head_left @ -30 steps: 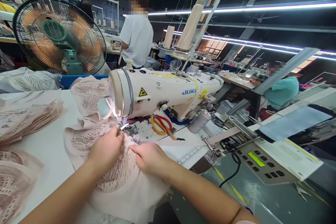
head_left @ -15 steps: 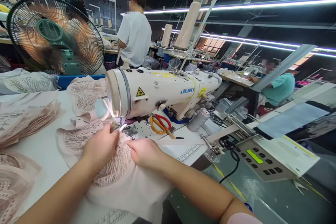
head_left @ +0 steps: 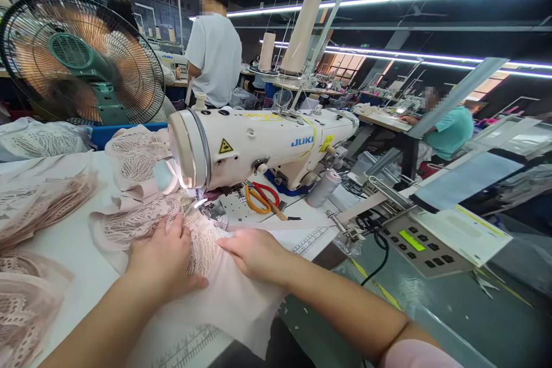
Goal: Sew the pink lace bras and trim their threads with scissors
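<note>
A pale pink lace garment lies on the white sewing table and runs under the needle end of a cream JUKI sewing machine. My left hand lies flat on the lace with its fingers stretched out toward the presser foot. My right hand presses down on the plain fabric edge just right of the lace, fingers extended and close together. The needle area is partly hidden behind the machine head and a bright lamp.
Orange and red scissors lie under the machine arm. Piles of lace pieces sit at left, a running fan behind. A control panel is at right. One person stands behind the machine; another sits far right.
My left hand has slid back from the needle and flattened on the lace. My right hand has moved slightly right and down. The view has tilted up a little.
</note>
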`<move>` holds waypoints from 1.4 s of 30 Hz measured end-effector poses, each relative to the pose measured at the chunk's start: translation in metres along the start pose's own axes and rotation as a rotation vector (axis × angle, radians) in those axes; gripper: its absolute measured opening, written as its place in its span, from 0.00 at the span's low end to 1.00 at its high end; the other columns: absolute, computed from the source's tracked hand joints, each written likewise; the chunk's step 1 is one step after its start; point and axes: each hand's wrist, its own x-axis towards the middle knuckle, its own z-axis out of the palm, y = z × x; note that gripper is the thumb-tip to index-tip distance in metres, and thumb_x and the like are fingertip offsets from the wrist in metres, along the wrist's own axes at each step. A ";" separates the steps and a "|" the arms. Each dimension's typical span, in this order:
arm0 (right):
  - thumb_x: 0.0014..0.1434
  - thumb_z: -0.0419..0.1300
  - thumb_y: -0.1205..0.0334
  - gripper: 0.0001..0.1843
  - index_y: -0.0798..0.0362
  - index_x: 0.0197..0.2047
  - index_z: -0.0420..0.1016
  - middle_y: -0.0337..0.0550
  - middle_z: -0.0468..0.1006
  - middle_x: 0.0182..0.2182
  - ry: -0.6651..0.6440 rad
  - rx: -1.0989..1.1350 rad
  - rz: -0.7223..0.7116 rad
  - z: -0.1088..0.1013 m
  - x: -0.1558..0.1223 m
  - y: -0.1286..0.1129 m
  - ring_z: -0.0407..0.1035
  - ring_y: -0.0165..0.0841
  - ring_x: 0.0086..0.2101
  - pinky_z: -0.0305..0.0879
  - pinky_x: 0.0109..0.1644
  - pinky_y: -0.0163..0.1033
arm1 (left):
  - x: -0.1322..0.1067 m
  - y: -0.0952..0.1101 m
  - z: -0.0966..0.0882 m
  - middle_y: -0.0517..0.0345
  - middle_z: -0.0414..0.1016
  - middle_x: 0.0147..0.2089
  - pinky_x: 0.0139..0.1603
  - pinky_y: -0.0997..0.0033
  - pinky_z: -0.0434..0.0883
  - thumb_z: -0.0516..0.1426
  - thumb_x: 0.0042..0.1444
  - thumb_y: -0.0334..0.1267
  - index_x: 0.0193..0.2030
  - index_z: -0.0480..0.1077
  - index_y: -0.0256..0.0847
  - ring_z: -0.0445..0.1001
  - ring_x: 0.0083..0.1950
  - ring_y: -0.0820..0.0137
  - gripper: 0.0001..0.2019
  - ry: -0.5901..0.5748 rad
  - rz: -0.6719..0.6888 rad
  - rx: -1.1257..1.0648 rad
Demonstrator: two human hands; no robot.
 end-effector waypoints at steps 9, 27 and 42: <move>0.59 0.49 0.66 0.20 0.47 0.54 0.69 0.44 0.79 0.37 -0.047 -0.024 0.051 -0.006 0.024 -0.005 0.72 0.39 0.36 0.50 0.26 0.37 | 0.003 -0.006 -0.007 0.45 0.28 0.74 0.45 0.48 0.71 0.54 0.52 0.56 0.71 0.45 0.35 0.57 0.64 0.39 0.44 0.058 -0.191 0.039; 0.51 0.58 0.74 0.44 0.60 0.69 0.45 0.55 0.80 0.38 -0.208 -0.067 0.117 -0.013 0.037 -0.022 0.74 0.45 0.38 0.65 0.31 0.42 | 0.019 -0.014 0.000 0.28 0.37 0.72 0.38 0.52 0.73 0.46 0.60 0.42 0.69 0.46 0.26 0.77 0.43 0.48 0.33 0.188 -0.161 0.027; 0.52 0.57 0.73 0.41 0.58 0.68 0.49 0.54 0.80 0.37 -0.147 -0.002 0.082 -0.004 0.037 -0.015 0.74 0.44 0.38 0.66 0.30 0.42 | 0.043 -0.035 0.003 0.34 0.35 0.73 0.37 0.53 0.72 0.38 0.61 0.53 0.69 0.44 0.32 0.74 0.49 0.46 0.35 0.309 -0.200 -0.094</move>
